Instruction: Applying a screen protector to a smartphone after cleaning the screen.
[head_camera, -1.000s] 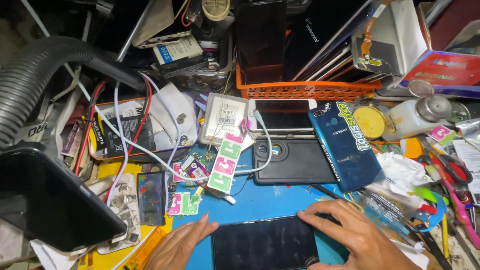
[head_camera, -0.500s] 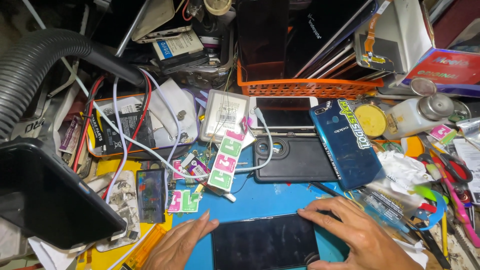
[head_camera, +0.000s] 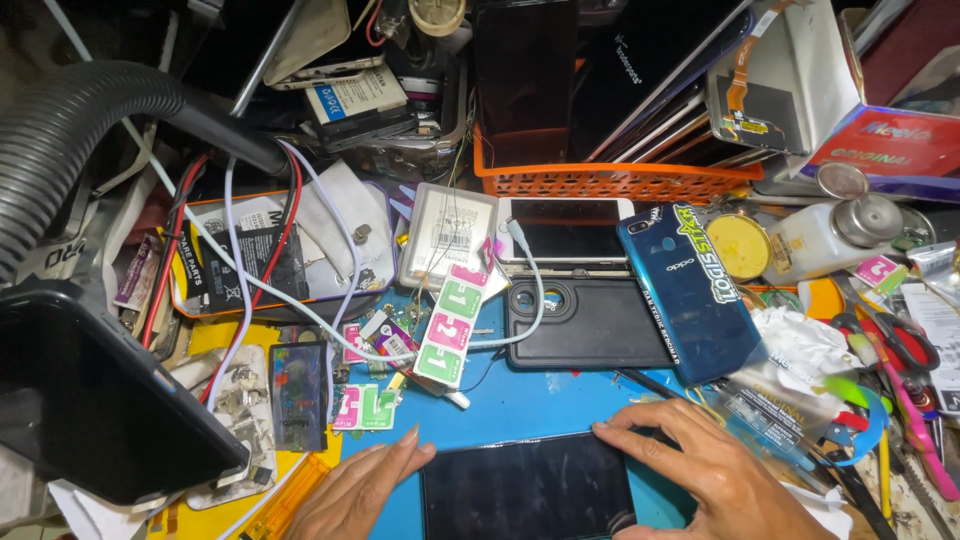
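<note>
I see a dark phone screen (head_camera: 528, 487) lying flat on the blue mat (head_camera: 520, 400) at the near edge of the cluttered surface. My left hand (head_camera: 360, 490) rests open, fingers extended, touching the screen's left edge. My right hand (head_camera: 705, 470) lies spread, fingertips (head_camera: 600, 427) pressing its top right corner, gripping nothing. Just beyond sit a black phone case (head_camera: 590, 325), a blue back cover (head_camera: 690, 290) and an orange basket (head_camera: 610, 180).

We count two hands, the left hand (head_camera: 362, 490) and right hand (head_camera: 715, 475). We see one orange basket (head_camera: 610, 180), one black hose (head_camera: 80, 130), one white bottle (head_camera: 830, 235) and one pair of scissors (head_camera: 900, 345).
</note>
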